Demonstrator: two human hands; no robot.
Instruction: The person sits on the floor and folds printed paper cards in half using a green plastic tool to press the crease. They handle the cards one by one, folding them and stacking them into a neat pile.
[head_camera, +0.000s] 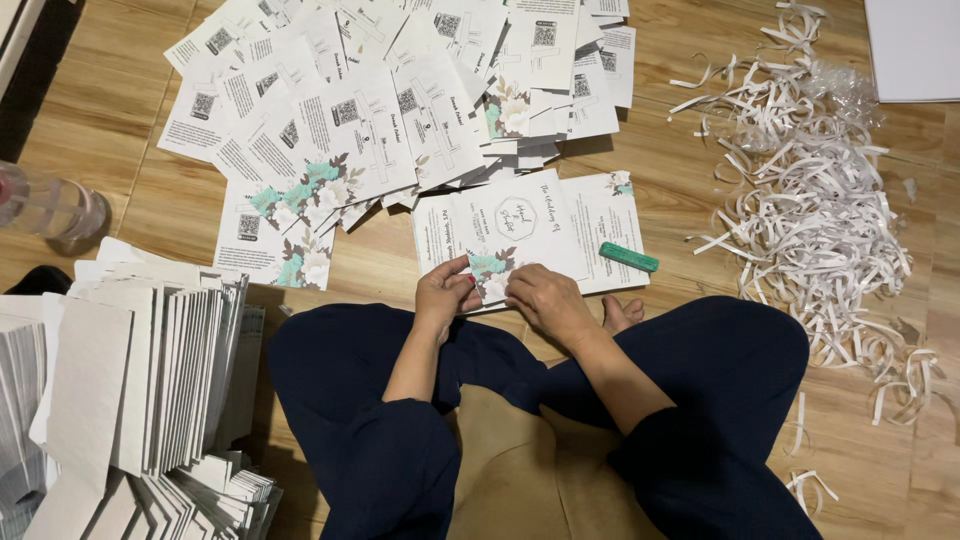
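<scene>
I sit cross-legged on a wooden floor. My left hand (445, 292) and my right hand (540, 298) both pinch the near edge of a white printed card with teal and white flowers (512, 232), which lies on a small stack in front of my knees. A green glue stick (628, 257) rests on the right part of that stack, apart from my right hand.
A wide fan of the same floral cards (380, 100) covers the floor beyond. A heap of white paper strips (810, 200) lies to the right. Stacks of white envelopes (150, 380) stand at my left. A clear bottle (50, 205) lies at far left.
</scene>
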